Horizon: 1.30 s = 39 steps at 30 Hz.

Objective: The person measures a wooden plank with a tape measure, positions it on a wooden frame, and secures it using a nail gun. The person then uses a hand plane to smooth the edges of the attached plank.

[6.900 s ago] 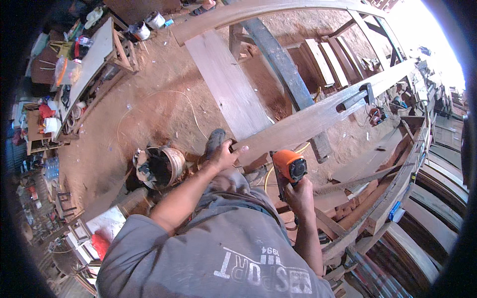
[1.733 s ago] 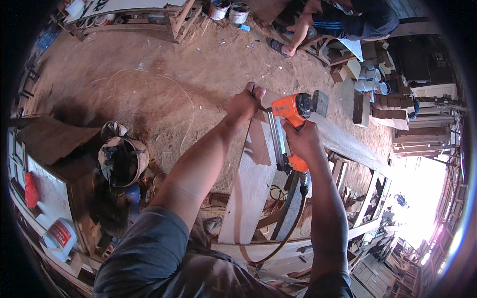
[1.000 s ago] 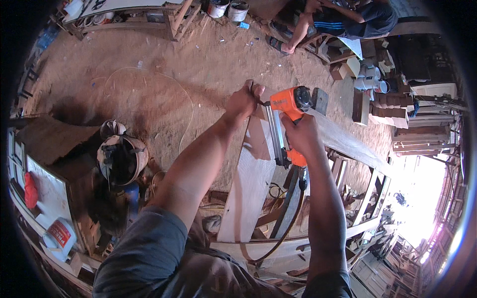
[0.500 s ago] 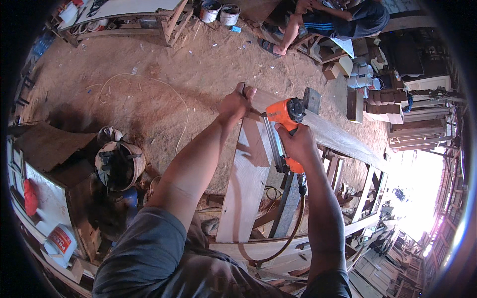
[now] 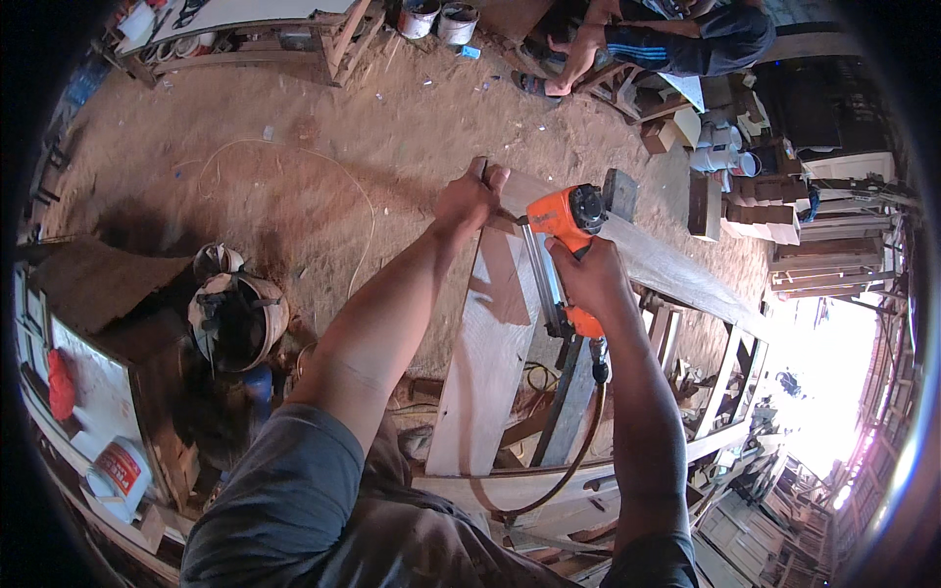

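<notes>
My right hand (image 5: 591,276) is wrapped round the grip of an orange and black nail gun (image 5: 555,218). The gun's nose rests at the joint of two boards, and a hose (image 5: 591,426) runs down from its handle. At the far end of the pale wooden board (image 5: 477,372), my left hand (image 5: 470,196) is closed on the corner where it meets a crosswise wooden board (image 5: 676,269). Its fingertips are partly hidden behind the wood. A dark grey beam (image 5: 561,412) lies beneath, with its end (image 5: 619,194) showing beyond the crosswise board.
A bucket (image 5: 238,321) stands on the dirt floor at left, near a cabinet (image 5: 118,382). A thin hose (image 5: 358,186) curves across the floor. Another person (image 5: 676,44) sits at the far right, near boxes (image 5: 676,132). A workbench (image 5: 245,59) stands at far left.
The view has shifted slightly. Both hands keep their hold, and the nail gun stays at the board joint. The seated person's hand has moved a little.
</notes>
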Available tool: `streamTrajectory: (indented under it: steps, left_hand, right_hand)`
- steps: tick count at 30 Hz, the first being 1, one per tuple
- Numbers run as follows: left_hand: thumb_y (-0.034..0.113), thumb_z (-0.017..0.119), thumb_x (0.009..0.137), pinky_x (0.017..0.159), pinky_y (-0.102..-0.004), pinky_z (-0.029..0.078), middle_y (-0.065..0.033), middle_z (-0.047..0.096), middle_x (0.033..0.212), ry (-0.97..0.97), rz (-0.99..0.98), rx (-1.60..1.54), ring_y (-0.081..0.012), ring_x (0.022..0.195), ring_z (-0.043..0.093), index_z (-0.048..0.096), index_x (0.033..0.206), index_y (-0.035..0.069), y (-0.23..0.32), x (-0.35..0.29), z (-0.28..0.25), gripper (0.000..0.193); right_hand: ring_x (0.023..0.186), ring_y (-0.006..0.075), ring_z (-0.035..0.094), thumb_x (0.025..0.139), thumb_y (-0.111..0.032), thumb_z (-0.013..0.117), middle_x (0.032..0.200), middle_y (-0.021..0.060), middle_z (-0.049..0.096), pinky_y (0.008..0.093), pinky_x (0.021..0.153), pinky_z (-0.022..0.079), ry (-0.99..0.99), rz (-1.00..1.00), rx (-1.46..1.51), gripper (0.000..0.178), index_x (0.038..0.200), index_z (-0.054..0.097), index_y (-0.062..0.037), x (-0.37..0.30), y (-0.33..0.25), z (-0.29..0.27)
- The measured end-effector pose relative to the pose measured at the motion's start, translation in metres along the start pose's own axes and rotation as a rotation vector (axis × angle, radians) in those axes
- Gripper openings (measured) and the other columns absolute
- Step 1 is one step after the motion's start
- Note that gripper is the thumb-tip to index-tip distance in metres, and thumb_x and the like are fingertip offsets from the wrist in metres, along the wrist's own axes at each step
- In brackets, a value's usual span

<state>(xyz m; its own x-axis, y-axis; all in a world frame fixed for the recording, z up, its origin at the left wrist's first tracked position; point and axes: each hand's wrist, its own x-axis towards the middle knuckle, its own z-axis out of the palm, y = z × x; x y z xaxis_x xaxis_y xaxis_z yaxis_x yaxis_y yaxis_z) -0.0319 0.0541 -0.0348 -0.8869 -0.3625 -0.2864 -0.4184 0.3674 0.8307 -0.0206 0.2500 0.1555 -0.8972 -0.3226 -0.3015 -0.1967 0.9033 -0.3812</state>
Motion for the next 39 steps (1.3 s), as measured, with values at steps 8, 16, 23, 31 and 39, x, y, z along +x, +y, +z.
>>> streamTrajectory:
  steps: [8,16,23,31,39]
  left_hand:
    - [0.062,0.050,0.107,0.102,-0.0570,0.053,-0.0236,0.070,0.134,-0.106,-0.081,-0.027,-0.0471,0.123,0.067,0.050,0.149,0.016,0.016,-0.006,-0.008,0.062]
    - [0.067,0.049,0.105,0.099,-0.0590,0.055,-0.0250,0.072,0.131,-0.076,-0.087,0.014,-0.0493,0.124,0.067,0.047,0.152,0.014,0.026,-0.013,-0.021,0.071]
    - [0.064,0.042,0.109,0.103,-0.0600,0.053,-0.0286,0.072,0.129,-0.048,0.007,-0.070,-0.0518,0.121,0.068,0.049,0.148,0.013,0.010,-0.007,-0.015,0.064]
    - [0.063,0.043,0.109,0.102,-0.0605,0.053,-0.0287,0.073,0.127,-0.068,-0.032,-0.017,-0.0525,0.119,0.068,0.050,0.144,0.013,0.023,-0.015,-0.025,0.062]
    - [0.063,0.043,0.109,0.102,-0.0622,0.052,-0.0315,0.072,0.126,-0.067,-0.036,-0.044,-0.0550,0.118,0.067,0.048,0.143,0.011,0.019,-0.013,-0.020,0.062]
  right_hand:
    - [0.052,0.0198,0.067,0.101,-0.035,0.074,0.066,0.0081,0.068,0.0401,0.055,0.054,0.033,-0.019,0.047,0.035,0.108,0.074,-0.0007,0.006,0.026,0.009]
    - [0.108,0.0474,0.074,0.098,-0.042,0.073,0.107,0.0290,0.077,0.0529,0.090,0.058,-0.085,0.113,0.140,0.046,0.124,0.075,-0.0043,0.008,0.005,-0.005]
    - [0.097,0.0455,0.076,0.097,-0.044,0.074,0.096,0.0291,0.077,0.0526,0.086,0.058,-0.083,0.122,0.093,0.048,0.118,0.076,-0.0013,0.013,0.008,0.000]
    - [0.061,0.0272,0.066,0.100,-0.036,0.074,0.070,0.0133,0.067,0.0427,0.058,0.053,-0.027,0.050,0.079,0.038,0.111,0.072,0.0012,0.029,0.030,0.013]
    - [0.044,0.0168,0.060,0.102,-0.030,0.074,0.061,0.0057,0.063,0.0377,0.043,0.050,-0.019,0.022,0.104,0.030,0.113,0.071,-0.0021,0.028,0.025,0.015]
